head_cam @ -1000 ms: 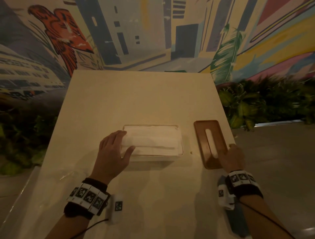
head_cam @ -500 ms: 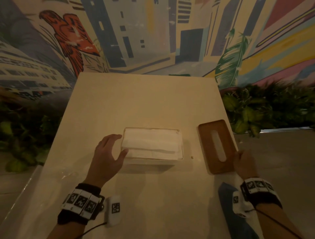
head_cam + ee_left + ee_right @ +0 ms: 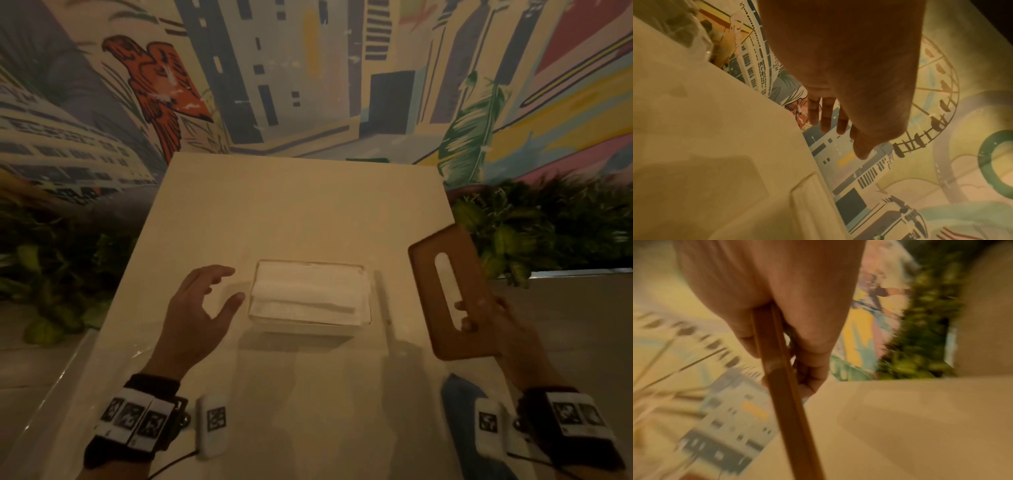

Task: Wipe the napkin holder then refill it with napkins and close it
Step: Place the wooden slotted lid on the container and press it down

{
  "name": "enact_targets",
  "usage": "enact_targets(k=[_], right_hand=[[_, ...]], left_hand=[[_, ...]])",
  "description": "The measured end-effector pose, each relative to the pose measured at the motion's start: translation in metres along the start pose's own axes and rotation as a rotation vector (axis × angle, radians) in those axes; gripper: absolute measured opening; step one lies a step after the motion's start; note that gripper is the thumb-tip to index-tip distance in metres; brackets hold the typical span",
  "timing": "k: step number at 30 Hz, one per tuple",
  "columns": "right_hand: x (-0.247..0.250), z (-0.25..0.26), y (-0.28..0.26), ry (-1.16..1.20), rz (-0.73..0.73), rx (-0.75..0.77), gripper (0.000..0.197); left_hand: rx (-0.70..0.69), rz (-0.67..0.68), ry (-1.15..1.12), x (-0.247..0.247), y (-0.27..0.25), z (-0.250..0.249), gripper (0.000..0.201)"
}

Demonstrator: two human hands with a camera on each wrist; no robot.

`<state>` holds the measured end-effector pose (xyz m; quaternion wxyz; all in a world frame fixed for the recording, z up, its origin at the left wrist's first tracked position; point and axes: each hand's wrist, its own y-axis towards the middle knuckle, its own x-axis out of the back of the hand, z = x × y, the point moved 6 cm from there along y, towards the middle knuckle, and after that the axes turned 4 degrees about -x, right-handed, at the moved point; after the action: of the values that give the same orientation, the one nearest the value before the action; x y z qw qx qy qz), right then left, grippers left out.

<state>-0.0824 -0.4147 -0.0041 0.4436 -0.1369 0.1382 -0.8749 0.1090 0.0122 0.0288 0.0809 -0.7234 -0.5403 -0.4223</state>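
Napkin holder (image 3: 310, 327) mid-table (image 3: 291, 212), open, white napkins (image 3: 305, 294) stacked inside. Wooden lid (image 3: 445, 291) lifted off table to its right, tilted, right hand (image 3: 493, 325) pinching its near edge. Left hand (image 3: 198, 308) just left of holder, fingers spread, not touching.

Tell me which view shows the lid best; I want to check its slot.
The head view: the whole lid faces the camera, slot visible, with the right hand gripping its near end. The right wrist view shows only its blurred edge, slot hidden. The left wrist view misses it.
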Motion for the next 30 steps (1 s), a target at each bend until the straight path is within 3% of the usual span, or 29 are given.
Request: enact_targets(k=[2, 6, 9, 11, 15, 18, 23, 30], right_hand=[[-0.023, 0.021, -0.011, -0.269, 0.035, 0.189, 0.067], [-0.081, 0.043, -0.036, -0.585, 0.213, 0.51, 0.034], [-0.119, 0.039, -0.053, -0.84, 0.342, 0.796, 0.029], [-0.141, 0.035, -0.061, -0.954, 0.417, 0.907, 0.028], [-0.172, 0.024, -0.063, -1.046, 0.505, 0.977, 0.029], [-0.188, 0.02, -0.061, -1.078, 0.517, 1.001, 0.026], [-0.204, 0.02, -0.052, -1.115, 0.491, 1.005, 0.025], [-0.205, 0.03, -0.041, -1.176, 0.362, 0.971, 0.054]], left_hand=[[-0.008, 0.006, -0.059, 0.009, 0.01, -0.009, 0.043], [-0.029, 0.114, -0.163, 0.019, 0.029, -0.027, 0.057], [-0.119, 0.267, -0.165, 0.013, 0.038, -0.042, 0.084], [-0.188, 0.414, -0.062, -0.002, 0.041, -0.052, 0.108], [-0.229, 0.731, 0.181, -0.047, 0.038, -0.052, 0.142], [-0.27, 0.873, 0.308, -0.073, 0.036, -0.043, 0.146], [-0.29, 0.863, 0.34, -0.084, 0.043, -0.038, 0.14], [-0.286, 0.823, 0.359, -0.094, 0.046, -0.03, 0.137]])
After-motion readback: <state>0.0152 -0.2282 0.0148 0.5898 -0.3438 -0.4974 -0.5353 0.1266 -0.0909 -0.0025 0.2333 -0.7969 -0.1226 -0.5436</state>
